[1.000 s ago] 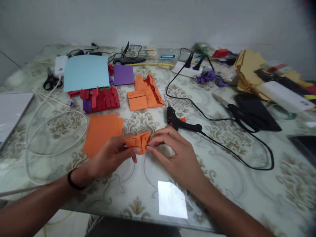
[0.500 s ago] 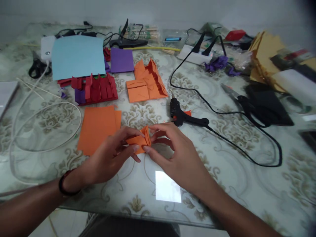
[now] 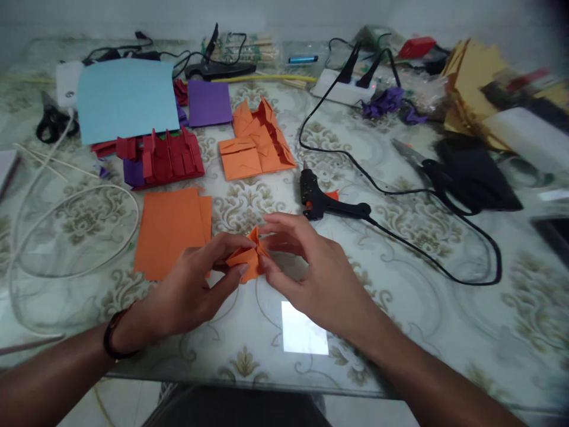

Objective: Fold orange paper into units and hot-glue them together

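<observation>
Between both hands, above the near part of the table, is a small folded orange paper (image 3: 249, 261). My left hand (image 3: 198, 284) pinches its left side between thumb and fingers. The thumb and fingers of my right hand (image 3: 313, 267) grip its right side. Flat orange sheets (image 3: 166, 231) lie just beyond my left hand, partly covered by it. Farther back sit joined orange folded pieces (image 3: 258, 148) and, to their left, a row of red folded pieces (image 3: 171, 157).
A black glue gun (image 3: 329, 201) lies beyond my right hand, its cable looping right. Black-handled scissors (image 3: 444, 181) are farther right. A light blue sheet (image 3: 127, 98), a purple square (image 3: 210, 103) and a white power strip (image 3: 342, 89) lie at the back.
The folded orange paper has opened wider at its top and turned slightly between my fingers. The whole view has shifted a little, with the table items now slightly further left.
</observation>
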`<action>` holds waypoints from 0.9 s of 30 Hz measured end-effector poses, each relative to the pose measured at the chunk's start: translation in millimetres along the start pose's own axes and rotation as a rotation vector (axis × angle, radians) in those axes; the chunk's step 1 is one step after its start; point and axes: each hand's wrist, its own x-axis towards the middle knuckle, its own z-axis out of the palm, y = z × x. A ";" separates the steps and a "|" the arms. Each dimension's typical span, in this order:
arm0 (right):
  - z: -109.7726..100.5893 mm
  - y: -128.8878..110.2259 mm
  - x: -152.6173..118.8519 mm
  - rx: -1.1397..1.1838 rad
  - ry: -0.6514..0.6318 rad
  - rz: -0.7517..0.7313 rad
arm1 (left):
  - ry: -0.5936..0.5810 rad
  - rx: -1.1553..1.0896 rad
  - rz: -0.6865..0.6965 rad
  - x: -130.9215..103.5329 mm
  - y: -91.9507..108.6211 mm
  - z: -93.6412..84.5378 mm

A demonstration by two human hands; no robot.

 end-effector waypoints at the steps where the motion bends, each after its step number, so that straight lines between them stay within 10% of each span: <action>1: -0.3 -0.4 -0.2 0.006 -0.003 -0.006 | -0.006 -0.002 0.011 -0.1 1.1 0.0; 13: 7.0 3.7 -2.6 -0.147 0.035 -0.186 | 0.040 0.163 0.165 -4.9 -0.8 4.4; 27: 0.5 0.1 2.3 0.007 0.008 -0.016 | 0.031 0.190 0.252 0.3 0.4 1.9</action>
